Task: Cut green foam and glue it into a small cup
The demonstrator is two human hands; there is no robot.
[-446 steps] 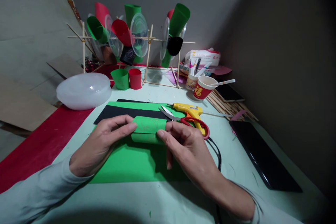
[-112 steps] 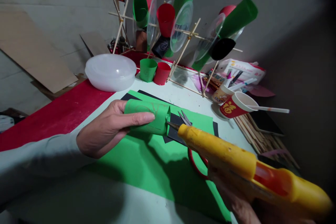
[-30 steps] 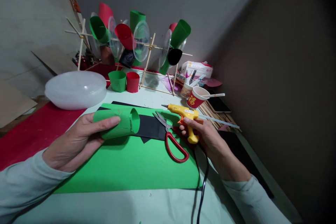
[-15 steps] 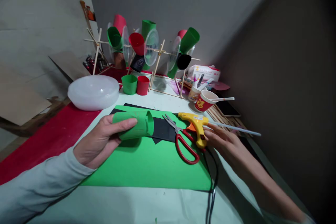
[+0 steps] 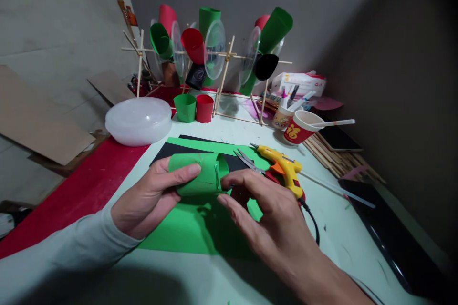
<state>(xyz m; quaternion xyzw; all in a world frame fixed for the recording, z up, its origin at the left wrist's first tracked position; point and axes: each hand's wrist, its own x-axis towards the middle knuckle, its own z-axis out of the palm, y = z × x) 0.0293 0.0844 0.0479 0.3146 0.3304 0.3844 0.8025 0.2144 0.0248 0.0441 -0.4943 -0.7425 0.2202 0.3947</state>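
Observation:
My left hand (image 5: 150, 195) is closed around a green paper tube (image 5: 195, 176), thumb on top, holding it sideways above the table. The tube's open end faces right and has a glossy strip along its rim. At that end is my right hand (image 5: 261, 209), thumb and index finger curved and apart; whether the fingertips touch the rim I cannot tell. Under both hands lies a green sheet (image 5: 168, 236) with black sheets (image 5: 166, 150) on it. Scissors (image 5: 248, 159) with red handles are partly hidden behind my right hand. Beyond them lies a yellow glue gun (image 5: 282, 164) with a glue stick in its back.
A stick frame (image 5: 225, 71) carrying clear discs and coloured cups stands at the back. Before it are a green cup (image 5: 185, 108) and a red cup (image 5: 204, 108). A translucent bowl (image 5: 139, 121) sits left, a paper cup (image 5: 302, 128) right, near wooden sticks (image 5: 327, 157).
My right hand has left the glue gun, which now lies on the table, and moved left to the tube's open end. My left hand still holds the tube. The view has shifted slightly.

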